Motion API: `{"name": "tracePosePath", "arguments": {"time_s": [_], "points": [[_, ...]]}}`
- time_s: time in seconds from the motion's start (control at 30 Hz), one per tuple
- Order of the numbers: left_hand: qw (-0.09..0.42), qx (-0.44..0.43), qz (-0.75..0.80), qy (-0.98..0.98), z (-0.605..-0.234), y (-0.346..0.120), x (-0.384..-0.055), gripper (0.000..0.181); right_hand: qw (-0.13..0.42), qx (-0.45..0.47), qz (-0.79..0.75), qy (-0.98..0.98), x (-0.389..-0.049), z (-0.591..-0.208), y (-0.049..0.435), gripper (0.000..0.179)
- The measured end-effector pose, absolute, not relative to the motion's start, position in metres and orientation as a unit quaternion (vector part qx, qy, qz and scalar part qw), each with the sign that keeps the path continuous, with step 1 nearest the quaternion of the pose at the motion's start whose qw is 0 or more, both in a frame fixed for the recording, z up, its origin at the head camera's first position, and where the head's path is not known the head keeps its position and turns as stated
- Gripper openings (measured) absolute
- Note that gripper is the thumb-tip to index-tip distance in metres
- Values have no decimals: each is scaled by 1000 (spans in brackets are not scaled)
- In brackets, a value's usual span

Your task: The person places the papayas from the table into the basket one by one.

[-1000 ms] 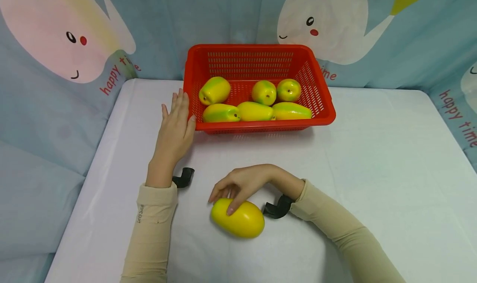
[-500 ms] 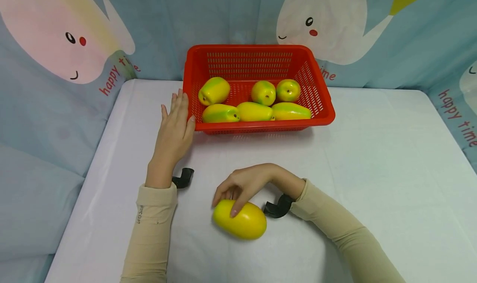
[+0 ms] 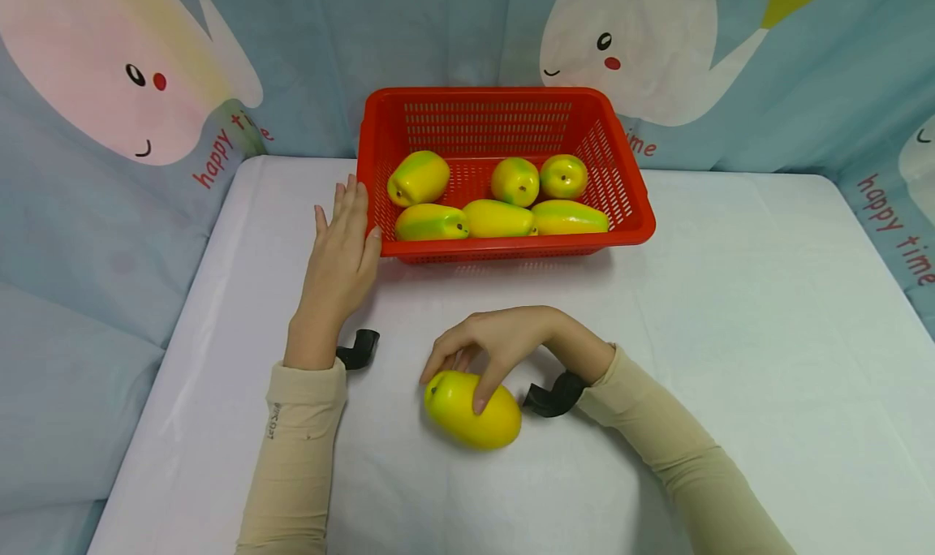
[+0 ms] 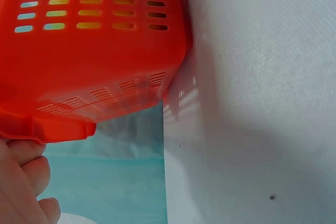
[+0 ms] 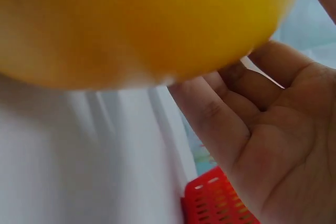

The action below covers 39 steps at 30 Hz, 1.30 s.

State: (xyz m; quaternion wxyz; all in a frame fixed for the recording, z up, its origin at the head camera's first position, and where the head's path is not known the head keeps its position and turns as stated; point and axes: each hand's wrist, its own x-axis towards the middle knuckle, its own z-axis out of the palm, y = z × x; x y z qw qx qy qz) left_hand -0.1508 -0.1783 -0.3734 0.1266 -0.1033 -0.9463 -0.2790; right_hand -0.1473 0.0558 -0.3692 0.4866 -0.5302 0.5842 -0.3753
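Note:
My right hand (image 3: 504, 340) grips a smooth yellow mango (image 3: 473, 413), thumb on its near side and curled fingers at its far end. The fruit's stem end points to the left, and it is close over the white table. In the right wrist view the mango (image 5: 147, 24) fills the top, with the palm and fingers (image 5: 215, 114) right up against it. My left hand (image 3: 336, 255) lies with straight fingers along the left side of a red plastic basket (image 3: 504, 245). In the left wrist view, its fingertips (image 4: 37, 174) are under the basket's rim (image 4: 58, 129).
Several yellow-green mangoes (image 3: 499, 218) lie in the basket, mostly along its front wall. Black wrist-mounted pieces (image 3: 555, 394) stick out beside both wrists. A blue cloth backdrop (image 3: 438, 27) with printed whales rises behind the white table (image 3: 745, 295).
My right hand has shifted a little to the right and away from me, the mango with it. The fruit has turned so that its stem spot shows. The left hand stays at the basket.

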Motion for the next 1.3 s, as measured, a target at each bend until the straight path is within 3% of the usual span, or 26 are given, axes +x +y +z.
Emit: {"name": "tracePosePath", "arguments": {"time_s": [0.6, 1.3], "points": [[124, -103, -275, -948, -373, -178, -151, 57, 377, -543, -429, 615, -163, -349, 80, 56], [114, -93, -269, -952, -372, -178, -151, 58, 180, -492, -554, 647, -174, -338, 97, 56]]}}
